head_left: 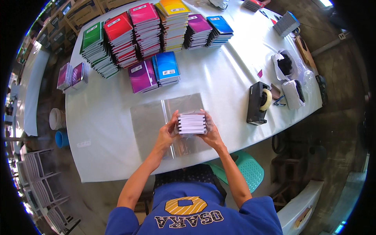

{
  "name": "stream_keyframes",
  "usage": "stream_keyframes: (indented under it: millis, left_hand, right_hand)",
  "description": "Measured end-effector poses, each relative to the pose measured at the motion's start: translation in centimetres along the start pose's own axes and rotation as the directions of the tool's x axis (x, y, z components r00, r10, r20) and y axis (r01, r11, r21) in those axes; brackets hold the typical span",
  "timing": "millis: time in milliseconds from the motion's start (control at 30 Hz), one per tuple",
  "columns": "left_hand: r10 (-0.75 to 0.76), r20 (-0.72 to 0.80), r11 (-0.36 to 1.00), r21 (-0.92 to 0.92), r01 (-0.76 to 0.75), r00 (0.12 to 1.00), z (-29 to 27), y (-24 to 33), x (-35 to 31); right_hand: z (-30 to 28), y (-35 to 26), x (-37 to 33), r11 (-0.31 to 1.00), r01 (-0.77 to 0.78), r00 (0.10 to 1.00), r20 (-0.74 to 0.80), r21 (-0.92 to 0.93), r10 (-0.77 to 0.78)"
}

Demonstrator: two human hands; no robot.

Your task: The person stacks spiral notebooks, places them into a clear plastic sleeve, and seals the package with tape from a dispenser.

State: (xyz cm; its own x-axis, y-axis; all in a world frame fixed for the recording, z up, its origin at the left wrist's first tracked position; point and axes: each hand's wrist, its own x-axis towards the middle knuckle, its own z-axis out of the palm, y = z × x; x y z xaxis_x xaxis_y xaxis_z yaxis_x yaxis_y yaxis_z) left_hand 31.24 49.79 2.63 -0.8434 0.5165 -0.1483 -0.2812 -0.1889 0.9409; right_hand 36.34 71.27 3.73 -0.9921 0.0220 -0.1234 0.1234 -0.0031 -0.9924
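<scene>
Between my two hands is a small stack of notebooks [192,123], its white page edges facing up toward me and clear film around it. My left hand [169,128] grips the stack's left side, and my right hand [210,131] grips its right side, with some loose film by the fingers. Beneath the stack, clear plastic sheets [149,121] lie flat on the white table. Just beyond them stand a short pile of purple spiral notebooks [141,76] and a short pile of blue ones [166,67].
Tall piles of green [93,36], red [117,26], pink [144,14] and yellow notebooks [172,7] line the far side. A black tape dispenser [256,103] stands at right, near white bags [291,94]. Wrapped notebook bundles [72,76] sit at the left edge. A green plastic stool [249,170] is below the table.
</scene>
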Motion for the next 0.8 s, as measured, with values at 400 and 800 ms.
stream_keyframes:
  millis: [400, 800]
  left_hand:
    - [0.103, -0.039, 0.423, 0.906, -0.008, 0.994, 4.7, 9.7, 0.1]
    - [0.220, -0.214, 0.817, 0.574, -0.059, 0.952, 0.9, 9.5, -1.7]
  right_hand:
    - [-3.8, -12.4, 1.1, 0.287, 0.631, 0.760, 0.501, -0.720, -0.414]
    - [-6.6, -10.9, -1.0, 0.780, 0.311, 0.936, 0.034, -0.543, -0.350]
